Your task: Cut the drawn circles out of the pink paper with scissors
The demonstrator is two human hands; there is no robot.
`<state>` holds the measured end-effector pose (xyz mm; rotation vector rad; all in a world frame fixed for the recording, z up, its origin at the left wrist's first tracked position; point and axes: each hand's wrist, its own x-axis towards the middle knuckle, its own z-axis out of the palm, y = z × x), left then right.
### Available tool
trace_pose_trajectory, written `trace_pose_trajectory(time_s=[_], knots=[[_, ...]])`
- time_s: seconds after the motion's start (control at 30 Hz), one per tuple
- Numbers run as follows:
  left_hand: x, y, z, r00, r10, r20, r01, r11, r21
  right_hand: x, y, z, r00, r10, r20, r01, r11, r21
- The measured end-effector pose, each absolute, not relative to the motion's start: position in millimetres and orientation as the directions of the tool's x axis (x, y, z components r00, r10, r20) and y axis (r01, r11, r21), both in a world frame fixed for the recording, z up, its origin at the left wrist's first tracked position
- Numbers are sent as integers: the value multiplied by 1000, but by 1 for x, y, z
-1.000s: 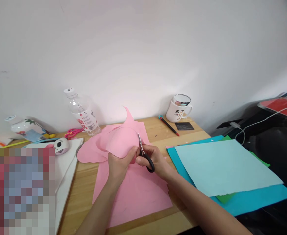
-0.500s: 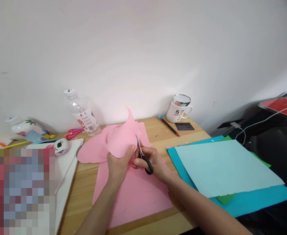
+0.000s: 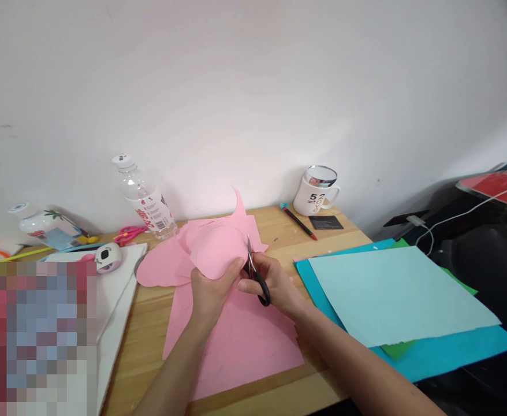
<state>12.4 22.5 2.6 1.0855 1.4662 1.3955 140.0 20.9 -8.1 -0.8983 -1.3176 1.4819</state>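
Observation:
My left hand (image 3: pixel 210 292) pinches a curved piece of pink paper (image 3: pixel 216 248) and holds it up above a larger pink sheet (image 3: pixel 236 341) that lies flat on the wooden table (image 3: pixel 279 231). My right hand (image 3: pixel 273 283) grips black-handled scissors (image 3: pixel 256 274), fingers through the loops. The blades point up along the right edge of the held pink piece. A pointed pink offcut (image 3: pixel 239 205) stands up behind the blades.
A clear plastic bottle (image 3: pixel 143 199) and pink scissors (image 3: pixel 129 234) sit at the back left, a white mug (image 3: pixel 316 193), a pen (image 3: pixel 299 222) and a black card (image 3: pixel 325 223) at the back right. Light blue paper (image 3: pixel 392 294) on teal and green sheets lies to the right. White boards (image 3: pixel 119 289) lie left.
The scissors have worked a little further along the edge of the held pink piece, and my left hand has turned the piece slightly. Everything else stays where it was.

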Motion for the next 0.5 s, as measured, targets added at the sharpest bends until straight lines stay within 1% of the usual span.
trace_pose_trajectory(time_s=[0.2,0.5], knots=[[12,23,3,-287,958,-9,38,21,999,140,21,-11,-313,947,75,-203,11,-979],[11,23,2,-264,964,-7,21,13,1000,139,21,-4,-286,956,72,-176,21,-984]])
